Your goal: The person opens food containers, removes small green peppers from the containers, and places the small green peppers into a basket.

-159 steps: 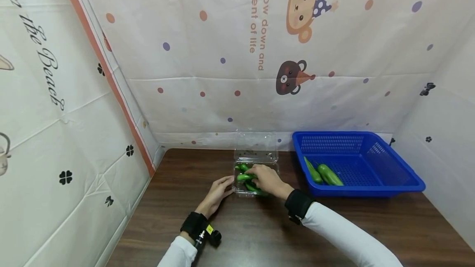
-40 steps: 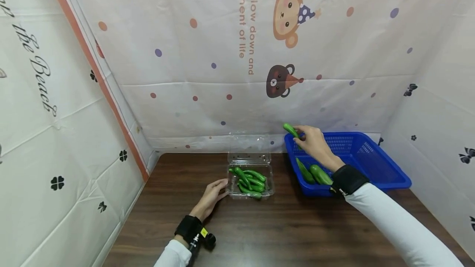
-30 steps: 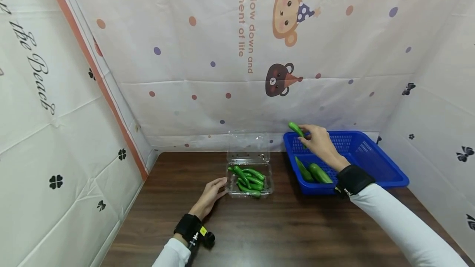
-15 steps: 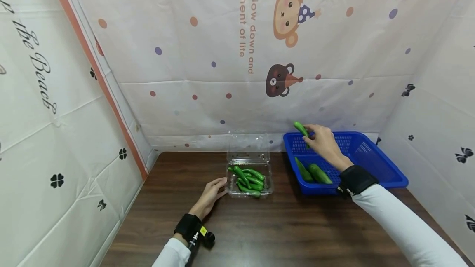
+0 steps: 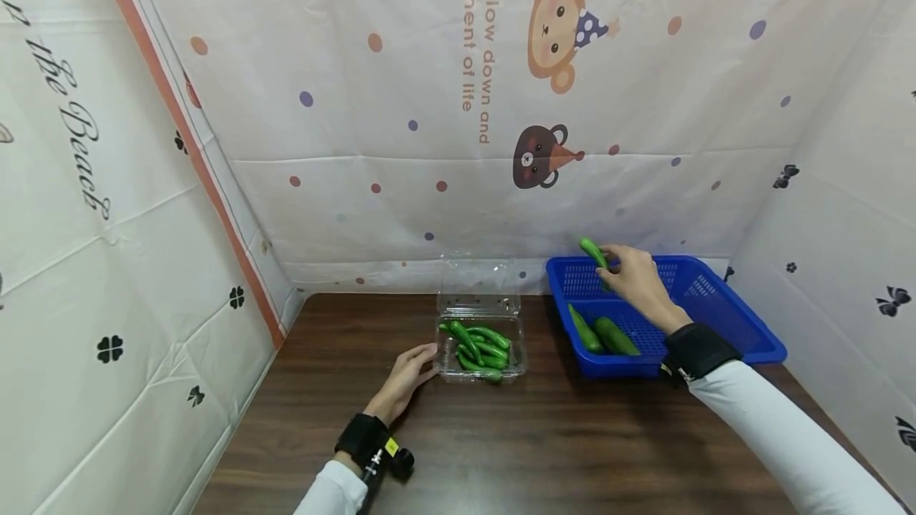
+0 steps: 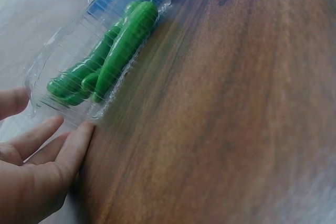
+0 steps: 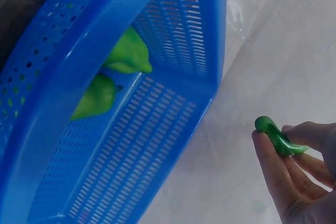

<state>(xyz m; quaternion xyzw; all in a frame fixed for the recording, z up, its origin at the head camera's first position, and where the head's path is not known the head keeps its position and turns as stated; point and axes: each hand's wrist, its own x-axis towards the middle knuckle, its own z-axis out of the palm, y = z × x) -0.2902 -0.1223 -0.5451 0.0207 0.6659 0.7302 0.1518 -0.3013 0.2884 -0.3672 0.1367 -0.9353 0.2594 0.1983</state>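
Note:
My right hand [image 5: 637, 278] pinches a green chili pepper [image 5: 592, 252] between thumb and fingers, held over the left part of the blue basket [image 5: 716, 300]. The right wrist view shows the same chili pepper [image 7: 275, 139] at the fingertips. At the left side of a clear plastic clamshell box [image 5: 517, 372], my left hand [image 5: 402, 380] rests with extended fingers touching its wall. Several green chili peppers [image 5: 490, 346] lie in the box, whose transparent lid [image 5: 478, 280] stands up behind. In the left wrist view the fingertips meet the end of the box [image 6: 37, 85].
Two larger green vegetables lie at the basket's left: a pointed one [image 5: 585, 330] and a rounder one [image 5: 614, 336]. Box and basket stand on a brown wooden table [image 5: 458, 443], with a narrow gap between them. A printed white sheet [image 5: 358, 102] hangs behind and at both sides.
Earlier my right hand was in the clamshell box. It then came up over the basket with a chili pepper and has drifted right and slightly down. The left hand stays by the box.

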